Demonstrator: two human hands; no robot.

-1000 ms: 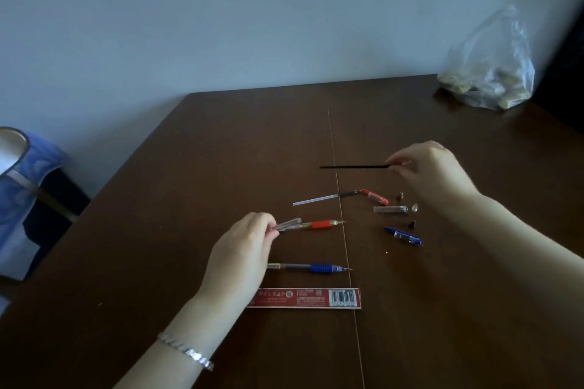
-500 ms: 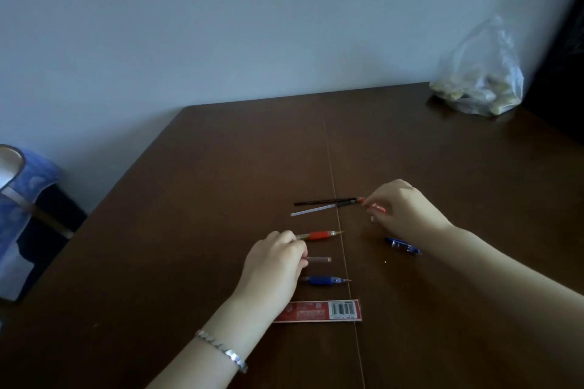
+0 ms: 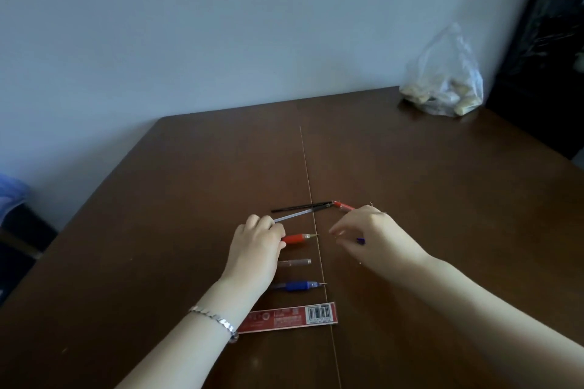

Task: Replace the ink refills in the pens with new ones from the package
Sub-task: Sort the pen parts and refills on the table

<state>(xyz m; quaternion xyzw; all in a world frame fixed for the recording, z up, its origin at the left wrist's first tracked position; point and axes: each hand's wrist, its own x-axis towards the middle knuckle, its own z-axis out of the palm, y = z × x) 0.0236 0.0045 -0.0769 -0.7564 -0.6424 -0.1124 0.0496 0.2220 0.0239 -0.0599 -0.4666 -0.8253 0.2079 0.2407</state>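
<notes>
Head view: left hand (image 3: pixel 256 249) pinches red pen (image 3: pixel 298 237); right hand (image 3: pixel 376 237) hovers beside, fingers loosely spread

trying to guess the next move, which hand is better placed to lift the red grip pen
Left, probably. The left hand already lies over the red-grip pen's barrel, fingers at its grip. The right hand hangs apart beyond its tip.
</notes>
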